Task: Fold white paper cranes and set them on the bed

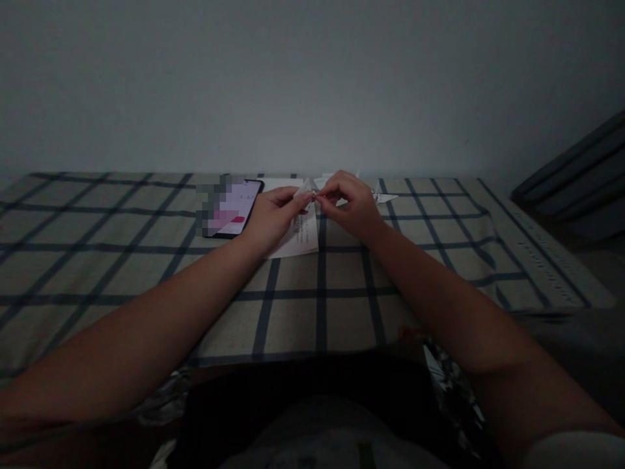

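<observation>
Over the table, my left hand (272, 213) pinches a small piece of folded white paper (305, 187) between thumb and fingers. My right hand (352, 200) meets it from the other side, its thumb and index finger closed on the paper's near right edge. The fingertips hide much of the fold. Beneath my left hand lies a flat white sheet with printed text (305, 240). Just beyond my right hand sits another pointed folded paper shape (388, 197), partly hidden by that hand.
A phone with a lit screen (239, 205) lies left of my left hand, partly blurred out. The checked cloth (297, 319) covers the table, which stands against a plain wall (312, 85). Dark folded fabric (581, 176) is at the right.
</observation>
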### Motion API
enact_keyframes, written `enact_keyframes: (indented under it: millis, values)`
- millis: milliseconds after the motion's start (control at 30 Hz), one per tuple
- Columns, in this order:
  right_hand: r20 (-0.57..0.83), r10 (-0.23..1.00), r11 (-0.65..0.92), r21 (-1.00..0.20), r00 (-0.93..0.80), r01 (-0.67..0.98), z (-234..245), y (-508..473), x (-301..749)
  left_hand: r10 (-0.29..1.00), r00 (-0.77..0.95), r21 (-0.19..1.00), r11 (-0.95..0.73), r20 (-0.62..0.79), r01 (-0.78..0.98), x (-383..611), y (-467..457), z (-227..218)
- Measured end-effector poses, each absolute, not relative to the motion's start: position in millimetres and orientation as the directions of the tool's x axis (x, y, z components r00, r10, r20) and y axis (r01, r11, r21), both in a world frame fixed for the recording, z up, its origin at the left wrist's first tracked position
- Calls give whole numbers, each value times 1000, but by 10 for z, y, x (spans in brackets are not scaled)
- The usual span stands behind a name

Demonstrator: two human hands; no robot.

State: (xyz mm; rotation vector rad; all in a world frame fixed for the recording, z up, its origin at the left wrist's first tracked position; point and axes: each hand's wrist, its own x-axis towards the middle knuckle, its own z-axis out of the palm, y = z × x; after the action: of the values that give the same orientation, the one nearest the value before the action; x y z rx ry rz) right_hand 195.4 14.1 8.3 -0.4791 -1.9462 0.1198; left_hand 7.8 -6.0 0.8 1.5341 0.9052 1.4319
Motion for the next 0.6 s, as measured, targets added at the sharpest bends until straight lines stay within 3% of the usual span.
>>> enact_keyframes:
  millis: [300, 467, 600]
  values:
    - [824, 507, 842, -409, -253, 352, 69, 165, 1992, 928, 180, 941, -303, 327, -148, 89, -40, -32]
    - [814, 549, 811, -464, -190, 356, 24, 240, 2023, 904, 249, 937, -325, 347, -125, 58, -45, -13]
    - [805, 570, 798, -496, -163, 343, -6, 269, 2023, 907, 173, 923, -383, 385, -47, 48, -6, -37]
